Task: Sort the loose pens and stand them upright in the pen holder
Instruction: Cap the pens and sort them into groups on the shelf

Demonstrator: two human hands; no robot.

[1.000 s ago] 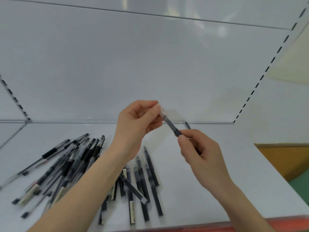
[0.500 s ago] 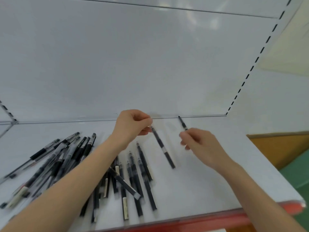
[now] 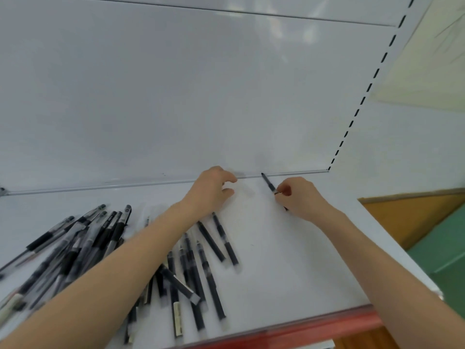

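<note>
Head cam, near to far, all places given vs the red edge strip [image 3: 302,328] on the front of the white shelf [image 3: 289,260].

Just behind the strip, abt its middle: a messy bunch of black pens [image 3: 196,278] lying flat, mostly pointing away from the strip, a couple crossed over the others. Towards the strip's left end and a bit further back: a bigger heap of clear-barrel pens [image 3: 75,245] w/ black grips, fanned out and overlapping. Blurry, so no count. Two more black pens [image 3: 225,241] lie side by side further back from the strip, top ends disappearing under the left wrist.

Both forearms reach away from the strip. Left hand [image 3: 214,192] is way back, palm down, fingers loosely curved, thumb and index apart w/ nothing between them. Can't tell if it touches the shelf.

Right hand [image 3: 300,197] is abt as far back, nearer the strip's right end. It pinches a black pen [image 3: 268,183] btwn thumb and fingertips; the pen slants low, its far tip right at the metal rail [image 3: 100,186] along the shelf's rear.

Farthest from the strip: white back panel [image 3: 201,96] and a slotted upright [image 3: 362,99].
</note>
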